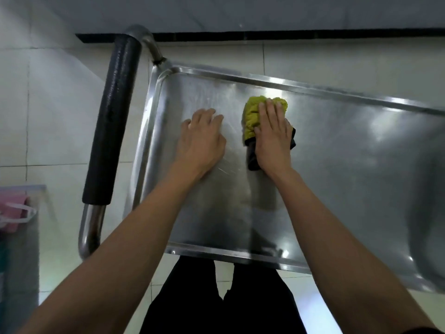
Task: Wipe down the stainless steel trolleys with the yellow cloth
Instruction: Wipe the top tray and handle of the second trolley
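A stainless steel trolley (349, 153) fills the middle and right of the head view, its flat top shelf rimmed by a raised edge. On the shelf lies a bunched yellow cloth (252, 114) with a dark underside showing at its near end. My right hand (273, 133) lies flat on the cloth, fingers straight and pressing it onto the steel. My left hand (201, 138) rests palm down on the bare shelf, a little left of the cloth and apart from it.
The trolley's push handle (113, 121), wrapped in black foam, runs along the left end. A grey bin with a pink bag (14, 218) stands at the left edge. White floor tiles and a dark skirting line lie beyond. My dark trousers (216, 297) are at the near rim.
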{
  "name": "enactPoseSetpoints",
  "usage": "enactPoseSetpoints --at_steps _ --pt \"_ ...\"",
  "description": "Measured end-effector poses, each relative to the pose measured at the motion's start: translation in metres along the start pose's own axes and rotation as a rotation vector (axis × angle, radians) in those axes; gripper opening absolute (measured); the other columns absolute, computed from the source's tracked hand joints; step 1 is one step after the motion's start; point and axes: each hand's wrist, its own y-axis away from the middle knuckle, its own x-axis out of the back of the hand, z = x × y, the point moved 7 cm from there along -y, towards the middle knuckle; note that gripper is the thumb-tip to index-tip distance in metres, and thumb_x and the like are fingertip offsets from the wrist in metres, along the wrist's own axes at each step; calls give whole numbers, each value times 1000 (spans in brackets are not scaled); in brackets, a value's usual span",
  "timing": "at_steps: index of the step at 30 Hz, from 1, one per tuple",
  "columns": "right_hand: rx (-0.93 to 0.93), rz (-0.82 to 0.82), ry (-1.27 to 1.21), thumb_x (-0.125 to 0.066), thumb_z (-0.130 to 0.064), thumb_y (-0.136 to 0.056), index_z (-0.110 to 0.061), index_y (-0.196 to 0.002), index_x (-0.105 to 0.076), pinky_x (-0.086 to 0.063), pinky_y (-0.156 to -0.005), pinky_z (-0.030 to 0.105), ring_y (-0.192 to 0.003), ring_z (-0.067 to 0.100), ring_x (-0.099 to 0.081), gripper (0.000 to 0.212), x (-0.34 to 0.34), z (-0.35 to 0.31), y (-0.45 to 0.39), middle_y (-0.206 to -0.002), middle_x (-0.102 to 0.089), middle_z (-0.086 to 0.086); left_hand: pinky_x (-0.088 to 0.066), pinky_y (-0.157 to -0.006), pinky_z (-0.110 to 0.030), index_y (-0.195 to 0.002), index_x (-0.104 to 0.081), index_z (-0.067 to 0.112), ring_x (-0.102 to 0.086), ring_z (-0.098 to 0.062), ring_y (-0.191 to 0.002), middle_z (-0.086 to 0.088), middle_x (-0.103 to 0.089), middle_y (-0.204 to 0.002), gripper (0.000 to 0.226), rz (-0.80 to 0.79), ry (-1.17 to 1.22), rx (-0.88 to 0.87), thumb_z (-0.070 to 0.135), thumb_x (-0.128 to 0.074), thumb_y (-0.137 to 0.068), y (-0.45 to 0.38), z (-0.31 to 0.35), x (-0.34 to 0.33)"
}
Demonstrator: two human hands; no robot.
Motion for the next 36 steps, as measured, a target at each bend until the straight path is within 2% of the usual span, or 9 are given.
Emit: enactPoseSetpoints --at_steps 5,12,17,22,26,30,33,36 --pt "-101 27 10 -36 -22 -104 -20 -159 -13 -13 -123 45 -154 21 0 60 21 73 37 -167 -7 0 -31 -111 -51 -140 -52 16 -33 -27 -143 -7 -43 -152 47 -49 20 -94 22 -49 -93 10 78 -21" --pt "-62 20 37 -37 -22 -105 -20 -158 -14 -13 -122 46 -154 22 -2 58 34 99 62 -167 -9 1 -31 -112 -52 -141 -50 16 -32 -27 -143 -7 -42 -153 46 -70 0 -115 23 -47 -96 29 117 -34" --pt "-108 7 66 -35 -20 -104 -20 -158 -15 -11 -122 47 -154 23 0 58 30 83 58 -167 -6 -1 -28 -115 -51 -141 -49 15 -29 -26 -145 -7 -40 -154 44 -57 11 -28 23 -47 -97 38 78 -29" --pt "-63 -8 77 -34 -20 -105 -20 -158 -15 -10 -122 47 -154 23 1 57 19 44 48 -167 -5 -2 -28 -114 -53 -140 -49 14 -27 -29 -146 -8 -38 -154 45 8 2 74 23 -48 -97 46 17 -15" --pt "-21 -3 77 -35 -20 -105 -20 -159 -15 -8 -122 46 -154 23 0 58 1 -2 35 -167 -6 -1 -28 -114 -57 -140 -48 13 -25 -35 -147 -13 -37 -154 45 62 -20 240 26 -44 -97 56 -37 0" --pt "31 9 83 -43 -16 -100 -19 -158 -14 -10 -122 49 -154 25 -2 65 -17 -51 23 -167 -7 1 -30 -112 -59 -139 -46 11 -22 -37 -146 -16 -33 -153 49 26 -9 371 27 -48 -93 66 -81 6" --pt "87 16 69 -48 -15 -95 -17 -158 -17 -12 -121 51 -154 28 -5 70 -29 -90 14 -166 -10 4 -37 -107 -54 -135 -49 10 -32 -32 -139 -13 -40 -146 46 47 35 381 27 -49 -92 70 -99 12" --pt "132 -15 41 -41 -14 -92 -17 -158 -15 -11 -121 52 -154 27 -3 71 -41 -129 3 -167 -8 4 -40 -107 -47 -130 -53 9 -42 -29 -132 -10 -48 -140 40 96 143 385 20 -47 -93 71 -110 19"
